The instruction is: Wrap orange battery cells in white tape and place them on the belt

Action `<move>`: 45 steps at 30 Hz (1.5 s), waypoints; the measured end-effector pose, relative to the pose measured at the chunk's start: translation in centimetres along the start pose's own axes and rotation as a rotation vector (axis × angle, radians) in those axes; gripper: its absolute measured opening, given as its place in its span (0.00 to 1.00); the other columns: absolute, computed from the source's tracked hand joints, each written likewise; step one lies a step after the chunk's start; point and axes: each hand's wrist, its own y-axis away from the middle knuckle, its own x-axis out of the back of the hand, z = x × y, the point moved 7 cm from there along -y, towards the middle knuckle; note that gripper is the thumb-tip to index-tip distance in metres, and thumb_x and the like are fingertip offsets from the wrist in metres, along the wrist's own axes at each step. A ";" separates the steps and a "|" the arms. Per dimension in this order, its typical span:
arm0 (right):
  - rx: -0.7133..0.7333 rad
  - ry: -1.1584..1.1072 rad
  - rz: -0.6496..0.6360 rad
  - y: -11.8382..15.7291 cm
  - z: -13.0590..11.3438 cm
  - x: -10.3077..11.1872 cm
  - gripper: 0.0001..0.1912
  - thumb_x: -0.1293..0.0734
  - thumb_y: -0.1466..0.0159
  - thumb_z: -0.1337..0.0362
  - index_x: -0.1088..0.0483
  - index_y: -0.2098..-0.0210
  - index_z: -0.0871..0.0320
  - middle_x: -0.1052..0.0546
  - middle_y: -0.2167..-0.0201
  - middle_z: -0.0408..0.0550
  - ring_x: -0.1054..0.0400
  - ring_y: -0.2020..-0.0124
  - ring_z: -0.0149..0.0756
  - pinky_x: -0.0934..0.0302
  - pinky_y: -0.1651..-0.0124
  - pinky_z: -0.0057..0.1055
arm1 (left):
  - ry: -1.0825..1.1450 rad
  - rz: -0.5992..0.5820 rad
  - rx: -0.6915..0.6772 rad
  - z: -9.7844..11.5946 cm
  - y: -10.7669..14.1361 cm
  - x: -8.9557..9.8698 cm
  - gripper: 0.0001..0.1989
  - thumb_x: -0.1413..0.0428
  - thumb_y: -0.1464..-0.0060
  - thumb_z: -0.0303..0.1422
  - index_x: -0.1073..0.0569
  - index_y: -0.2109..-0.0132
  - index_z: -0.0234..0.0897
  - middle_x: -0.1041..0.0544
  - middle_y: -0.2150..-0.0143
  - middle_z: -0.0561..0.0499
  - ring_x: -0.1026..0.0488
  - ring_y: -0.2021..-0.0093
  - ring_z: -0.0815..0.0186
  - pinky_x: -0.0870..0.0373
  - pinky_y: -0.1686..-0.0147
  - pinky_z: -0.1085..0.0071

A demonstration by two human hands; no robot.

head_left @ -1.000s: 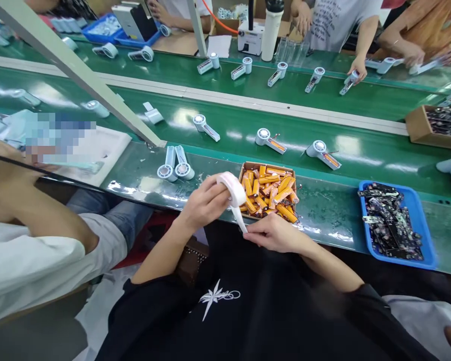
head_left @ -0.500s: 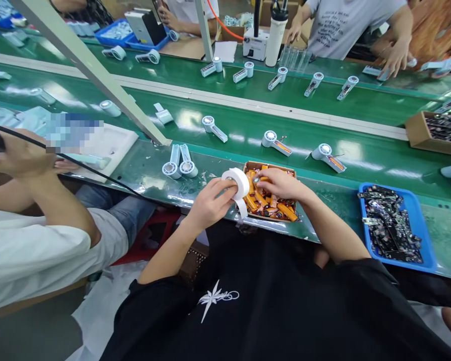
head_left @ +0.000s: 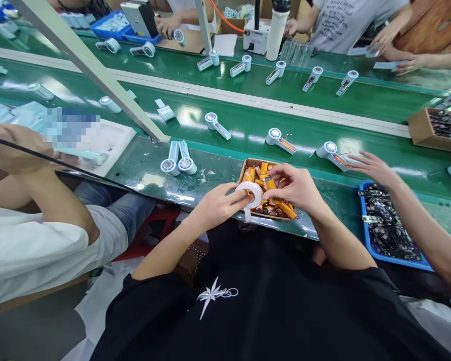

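My left hand (head_left: 220, 205) grips a roll of white tape (head_left: 257, 191), its fingers through the core and a short loose end hanging down. Close beside the roll, my right hand (head_left: 300, 188) pinches an orange cylindrical battery (head_left: 269, 182) between thumb and fingers. Both hands are over a small cardboard box (head_left: 243, 169) filled with orange batteries, partly hidden by the hands and tape. Two light-blue handheld fan bodies (head_left: 187, 165) lie side by side on the ledge, left of the box.
A green conveyor belt (head_left: 248, 118) carries several fan bodies, some with orange batteries inside. From the right, a co-worker's hand (head_left: 378, 169) reaches to a fan (head_left: 327, 149). A blue tray (head_left: 364, 235) holds circuit boards. A slanted metal post (head_left: 97, 75) stands left; co-workers sit around.
My right hand has lifted an orange battery from the box. My left hand has moved right with the tape, towards it. A co-worker's arm has come in from the right.
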 end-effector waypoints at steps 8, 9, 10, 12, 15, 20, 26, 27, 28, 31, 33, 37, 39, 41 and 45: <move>0.058 0.240 -0.232 0.4 0.3 -1.2 0.28 0.22 0.39 0.41 0.18 0.49 0.53 0.16 0.60 0.51 0.22 0.61 0.45 0.29 0.53 0.40 | -0.098 -0.057 -0.085 0.1 -1.1 0.2 0.12 0.48 0.29 0.28 0.23 0.44 0.39 0.22 0.54 0.44 0.24 0.48 0.57 0.24 0.47 0.60; 0.025 0.218 -0.271 0.5 0.7 -1.3 0.28 0.23 0.38 0.44 0.19 0.45 0.53 0.15 0.59 0.50 0.21 0.60 0.46 0.28 0.51 0.41 | -0.113 -0.065 -0.075 -0.2 -1.3 0.3 0.12 0.48 0.29 0.28 0.22 0.46 0.38 0.22 0.56 0.44 0.23 0.49 0.57 0.23 0.49 0.61; -0.017 0.174 -0.283 0.5 1.3 -1.3 0.28 0.24 0.36 0.45 0.21 0.42 0.53 0.15 0.59 0.50 0.21 0.60 0.45 0.27 0.51 0.42 | -0.125 -0.068 -0.061 -0.4 -1.4 0.5 0.12 0.49 0.29 0.28 0.22 0.47 0.38 0.22 0.56 0.44 0.23 0.51 0.57 0.23 0.52 0.61; -0.104 0.003 -0.186 0.3 2.3 -1.3 0.29 0.23 0.37 0.47 0.23 0.41 0.53 0.16 0.61 0.48 0.20 0.61 0.44 0.25 0.52 0.42 | -0.136 -0.056 -0.020 -0.6 -1.9 0.6 0.14 0.50 0.29 0.26 0.22 0.45 0.38 0.20 0.55 0.43 0.22 0.53 0.58 0.22 0.55 0.62; -0.151 -0.319 0.219 0.5 3.5 -1.3 0.34 0.21 0.41 0.44 0.29 0.42 0.50 0.17 0.56 0.48 0.20 0.55 0.44 0.24 0.50 0.42 | -0.114 0.059 0.117 -0.3 -2.8 0.7 0.17 0.50 0.29 0.28 0.25 0.38 0.39 0.19 0.50 0.41 0.21 0.46 0.54 0.21 0.52 0.60; -0.112 -0.413 0.570 1.4 4.5 -0.2 0.34 0.22 0.41 0.45 0.39 0.44 0.45 0.20 0.52 0.48 0.21 0.51 0.43 0.23 0.48 0.43 | 0.018 0.270 0.270 2.4 -3.2 -0.1 0.15 0.46 0.29 0.36 0.22 0.41 0.39 0.17 0.54 0.42 0.28 0.32 0.45 0.20 0.44 0.55; 0.042 -0.322 0.785 4.5 5.4 11.7 0.24 0.24 0.38 0.58 0.34 0.46 0.45 0.20 0.54 0.45 0.20 0.53 0.40 0.22 0.53 0.41 | 0.165 0.216 0.366 -2.2 3.2 -3.3 0.13 0.43 0.32 0.35 0.19 0.46 0.38 0.16 0.50 0.43 0.30 0.30 0.50 0.27 0.32 0.50; 0.053 -0.342 0.816 5.5 5.8 12.9 0.24 0.22 0.40 0.60 0.34 0.48 0.45 0.20 0.56 0.45 0.20 0.54 0.40 0.21 0.54 0.39 | 0.174 0.168 0.456 -4.6 4.7 -4.3 0.13 0.43 0.32 0.35 0.19 0.45 0.37 0.16 0.48 0.42 0.32 0.29 0.49 0.29 0.31 0.47; 0.053 -0.355 0.836 6.6 6.1 13.6 0.25 0.21 0.42 0.62 0.33 0.50 0.45 0.19 0.58 0.44 0.20 0.55 0.40 0.21 0.56 0.38 | 0.206 0.106 0.527 -6.9 5.9 -5.4 0.15 0.43 0.32 0.36 0.19 0.45 0.36 0.17 0.46 0.41 0.33 0.28 0.48 0.30 0.31 0.45; 0.028 -0.352 0.892 9.4 7.1 13.6 0.27 0.19 0.46 0.63 0.36 0.56 0.44 0.19 0.63 0.41 0.19 0.60 0.43 0.20 0.62 0.40 | 0.330 -0.003 0.673 -12.9 7.0 -8.1 0.18 0.43 0.33 0.41 0.19 0.44 0.37 0.18 0.42 0.42 0.31 0.30 0.48 0.30 0.31 0.48; 0.005 -0.356 0.932 10.3 7.5 13.1 0.28 0.18 0.49 0.61 0.38 0.60 0.45 0.20 0.65 0.38 0.19 0.62 0.44 0.20 0.65 0.40 | 0.334 0.029 0.713 -16.1 4.8 -8.6 0.19 0.46 0.31 0.42 0.19 0.44 0.36 0.18 0.41 0.43 0.28 0.32 0.51 0.31 0.31 0.52; 0.015 -0.332 0.976 9.9 7.0 13.0 0.31 0.16 0.51 0.57 0.42 0.65 0.48 0.23 0.68 0.38 0.18 0.61 0.48 0.20 0.64 0.44 | 0.167 0.038 0.625 -22.4 -3.9 -9.1 0.20 0.51 0.30 0.33 0.21 0.40 0.32 0.24 0.35 0.40 0.34 0.28 0.54 0.41 0.26 0.53; 0.037 -0.291 0.988 9.9 6.4 13.5 0.30 0.16 0.51 0.56 0.42 0.65 0.48 0.24 0.68 0.39 0.18 0.58 0.51 0.19 0.61 0.47 | 0.078 -0.066 0.533 -25.4 -7.9 -10.0 0.19 0.47 0.35 0.29 0.21 0.40 0.31 0.29 0.30 0.38 0.42 0.25 0.50 0.47 0.24 0.48; 0.054 -0.267 1.008 10.7 6.1 14.1 0.29 0.16 0.50 0.58 0.41 0.65 0.48 0.23 0.68 0.40 0.18 0.57 0.52 0.19 0.60 0.48 | 0.002 -0.177 0.482 -28.1 -10.5 -11.0 0.18 0.45 0.39 0.27 0.20 0.44 0.32 0.33 0.28 0.39 0.48 0.24 0.45 0.53 0.25 0.41; -0.029 -0.272 1.015 13.5 7.8 14.8 0.28 0.17 0.48 0.58 0.41 0.66 0.50 0.20 0.67 0.40 0.18 0.56 0.51 0.19 0.60 0.46 | -0.022 -0.334 0.476 -30.7 -13.3 -12.7 0.13 0.46 0.39 0.27 0.17 0.53 0.35 0.29 0.31 0.40 0.47 0.27 0.41 0.51 0.30 0.34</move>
